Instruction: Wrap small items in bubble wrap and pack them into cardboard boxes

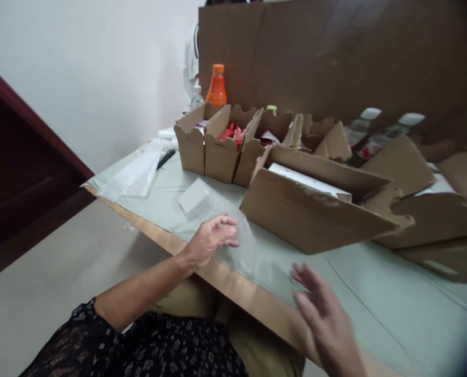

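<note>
A clear sheet of bubble wrap [233,235] lies on the pale green table cover [375,293], near the table's front edge. My left hand [212,241] rests on its near end with the fingers curled and apart, pinching nothing that I can see. My right hand [323,314] hovers over the table to the right of the sheet, fingers stretched out and blurred by motion, holding nothing. A large open cardboard box [315,209] with a white item inside stands just behind the sheet.
A row of small open cardboard boxes [225,141] holds red packets. Behind them stand an orange bottle [216,86] and a tall cardboard wall [335,52]. More bubble wrap [133,178] lies at the far left corner. Flattened cardboard pieces [433,209] crowd the right.
</note>
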`<state>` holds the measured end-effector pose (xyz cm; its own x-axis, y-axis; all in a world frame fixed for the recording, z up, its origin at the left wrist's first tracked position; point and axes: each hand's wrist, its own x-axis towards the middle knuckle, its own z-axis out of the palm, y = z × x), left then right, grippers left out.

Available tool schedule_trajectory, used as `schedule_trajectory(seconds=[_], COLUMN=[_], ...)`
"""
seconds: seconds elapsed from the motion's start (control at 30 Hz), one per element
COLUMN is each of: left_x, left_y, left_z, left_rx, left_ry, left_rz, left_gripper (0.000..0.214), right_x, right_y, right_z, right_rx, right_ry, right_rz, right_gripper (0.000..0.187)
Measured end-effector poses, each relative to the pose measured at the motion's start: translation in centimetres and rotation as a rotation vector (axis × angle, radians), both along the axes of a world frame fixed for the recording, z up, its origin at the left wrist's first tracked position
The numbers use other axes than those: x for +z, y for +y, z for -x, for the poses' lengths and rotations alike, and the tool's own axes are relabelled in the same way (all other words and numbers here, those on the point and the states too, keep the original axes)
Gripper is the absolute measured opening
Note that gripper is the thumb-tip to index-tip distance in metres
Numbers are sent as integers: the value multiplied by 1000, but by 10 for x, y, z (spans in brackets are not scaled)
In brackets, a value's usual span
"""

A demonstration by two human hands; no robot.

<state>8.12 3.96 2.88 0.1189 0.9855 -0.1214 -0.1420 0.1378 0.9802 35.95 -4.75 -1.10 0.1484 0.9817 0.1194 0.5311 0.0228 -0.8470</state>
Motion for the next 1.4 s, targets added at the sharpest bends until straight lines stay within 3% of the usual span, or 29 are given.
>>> schedule_trajectory(seconds=[0.1,0.17,0.23,0.3,0.4,0.53,0.67,0.8,0.9,1.03,1.1,1.17,1.23,1.3,1.4], left_x=[-7,-10,-14,-20,-29,-32,-23,-4,8,6,-1,-9,-15,-21,-34], left_y=[-8,-3,10,29,57,79,88,100,120,151,156,143,110,59,-32], left_z=[3,24,51,74,94,100,109,118,107,77,70,77,93,111,132], left_rx=[-56,52,168,202,131,90,108,144,122,59,66,89,94,75,67], left_ry=[189,467,739,976,1199,1238,1228,1202,1175,1164,1172,1183,1197,1214,1270], left_rz=[-146,-333,-487,-513,-416,-391,-376,-380,-447,-503,-494,-510,-619,-814,-1004], left_gripper=[34,27,33,49,59,33,24,29,29,26,37,50,48,42,56], right_x=[0,0,0,0,-2,-3,6,22,32,31,22,11,0,-7,-14], right_y=[10,22,34,44,55,69,67,29,-9,-41,-49,-56,-61,-62,-54], right_z=[39,50,55,60,71,84,86,88,101,119,116,106,94,89,96], right_rx=[68,35,31,47,76,147,224,260,275,359,376,377,389,428,512], right_ry=[-3,-32,-54,-128,-395,-678,-710,-602,-481,-390,-402,-469,-572,-661,-687], right_rz=[71,80,84,53,-68,-143,-138,-229,-315,-291,-295,-327,-343,-331,-332], right_gripper=[82,88,88,80,58,38,13,14,12,12,21,32,41,50,63])
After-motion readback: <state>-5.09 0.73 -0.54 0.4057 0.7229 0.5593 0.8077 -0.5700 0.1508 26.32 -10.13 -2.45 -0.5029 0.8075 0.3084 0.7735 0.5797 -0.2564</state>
